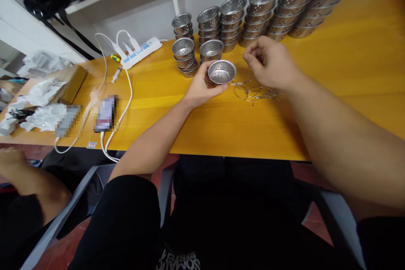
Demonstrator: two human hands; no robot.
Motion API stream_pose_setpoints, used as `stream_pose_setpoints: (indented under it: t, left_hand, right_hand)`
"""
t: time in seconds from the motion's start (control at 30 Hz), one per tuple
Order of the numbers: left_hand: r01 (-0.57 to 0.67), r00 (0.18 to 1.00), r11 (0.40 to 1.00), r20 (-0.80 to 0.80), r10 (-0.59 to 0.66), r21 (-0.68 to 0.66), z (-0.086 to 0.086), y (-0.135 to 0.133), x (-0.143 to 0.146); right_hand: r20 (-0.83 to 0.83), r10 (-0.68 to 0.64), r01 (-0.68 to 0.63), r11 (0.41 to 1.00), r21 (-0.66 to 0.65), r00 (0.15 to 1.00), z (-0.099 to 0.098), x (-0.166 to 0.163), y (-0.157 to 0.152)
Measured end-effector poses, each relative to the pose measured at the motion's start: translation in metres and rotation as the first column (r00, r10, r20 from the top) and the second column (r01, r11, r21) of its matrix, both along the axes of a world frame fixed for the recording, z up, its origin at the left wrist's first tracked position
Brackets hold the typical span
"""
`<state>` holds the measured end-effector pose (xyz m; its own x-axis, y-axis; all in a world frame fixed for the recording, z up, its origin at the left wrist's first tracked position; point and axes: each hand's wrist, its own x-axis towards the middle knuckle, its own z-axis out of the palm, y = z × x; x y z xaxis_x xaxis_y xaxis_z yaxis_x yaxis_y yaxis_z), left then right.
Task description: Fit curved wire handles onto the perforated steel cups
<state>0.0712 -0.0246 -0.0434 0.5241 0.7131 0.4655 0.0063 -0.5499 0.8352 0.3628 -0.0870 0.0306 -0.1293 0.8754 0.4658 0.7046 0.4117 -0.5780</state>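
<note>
My left hand (201,86) is wrapped round a small perforated metal cup (222,71) resting on the yellow table (348,71). My right hand (268,61) hovers just right of the cup, fingers pinched together on a thin metal wire near its rim. A loose pile of wire loops (256,90) lies on the table under and in front of my right hand.
Stacks of perforated metal cups (268,12) line the table's far edge, with shorter stacks (185,52) beside my left hand. A white power strip (141,52), cables, a phone (106,113) and white packing material (41,105) lie at the left. Another person's arm (28,181) shows at lower left.
</note>
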Motion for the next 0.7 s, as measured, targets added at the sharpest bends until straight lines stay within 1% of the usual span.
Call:
stream_pose_setpoints:
  t: [0.1,0.2,0.3,0.37,0.47,0.53,0.7]
  left_hand:
    - [-0.015,1.0,1.0,-0.01,0.015,-0.011,0.013,-0.01,-0.001]
    - [-0.08,0.996,0.996,-0.039,0.078,-0.033,0.029,-0.021,-0.001]
    - [-0.155,0.987,0.988,-0.034,0.154,-0.019,0.036,-0.027,-0.001]
    - [-0.172,0.985,0.985,-0.038,0.171,-0.018,0.036,-0.026,-0.002]
    - [-0.162,0.986,0.986,-0.037,0.16,-0.034,0.03,-0.022,-0.003]
    - [-0.146,0.989,0.989,-0.02,0.146,-0.017,0.025,-0.017,-0.003]
    - [-0.084,0.996,0.995,0.02,0.083,0.052,0.006,0.0,0.002]
  right_hand:
    - [-0.043,0.016,-0.016,1.0,0.007,0.999,-0.005,-0.004,0.003]
    - [-0.095,0.049,-0.048,0.999,0.009,0.994,-0.007,-0.007,0.002]
    - [-0.134,0.09,-0.085,0.995,0.044,0.987,-0.003,-0.013,-0.003]
    - [-0.161,0.123,-0.114,0.992,0.06,0.979,0.0,-0.019,-0.009]
    - [-0.211,0.149,-0.145,0.989,0.036,0.966,0.004,-0.028,-0.017]
    - [-0.228,0.149,-0.149,0.989,0.019,0.962,0.004,-0.033,-0.02]
    - [-0.239,0.081,-0.079,0.997,0.017,0.968,0.003,-0.036,-0.021]
